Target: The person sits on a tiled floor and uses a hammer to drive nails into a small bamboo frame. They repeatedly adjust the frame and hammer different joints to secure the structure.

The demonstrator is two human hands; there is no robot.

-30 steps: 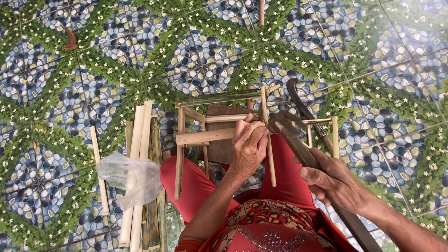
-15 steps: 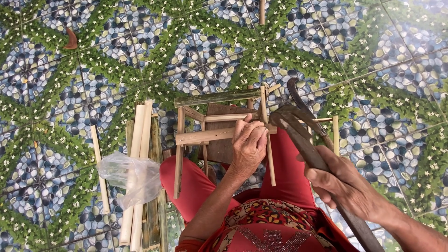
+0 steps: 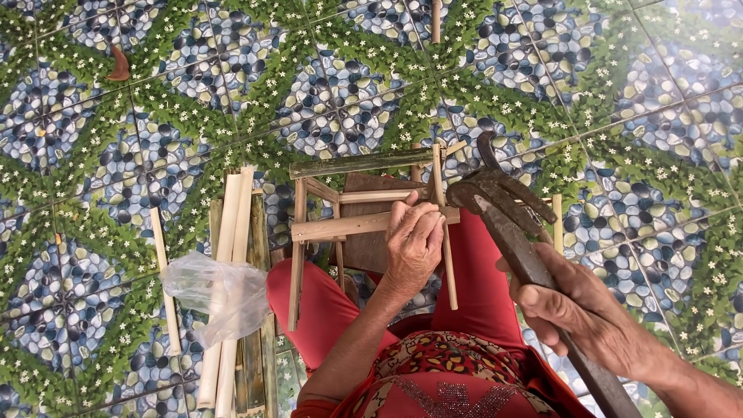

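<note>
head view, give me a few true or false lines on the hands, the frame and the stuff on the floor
1. The left hand grips the small bamboo frame on the lap. True.
2. The right hand is empty. False: it holds a dark curved blade by its handle.
3. The blade's head is near the frame's right side. True.
4. The clear plastic bag hangs on the frame. False: it lies over the bamboo sticks on the floor, left of the frame.
5. The floor is plain grey concrete. False: it is tiled with a pebble and leaf pattern.
</note>
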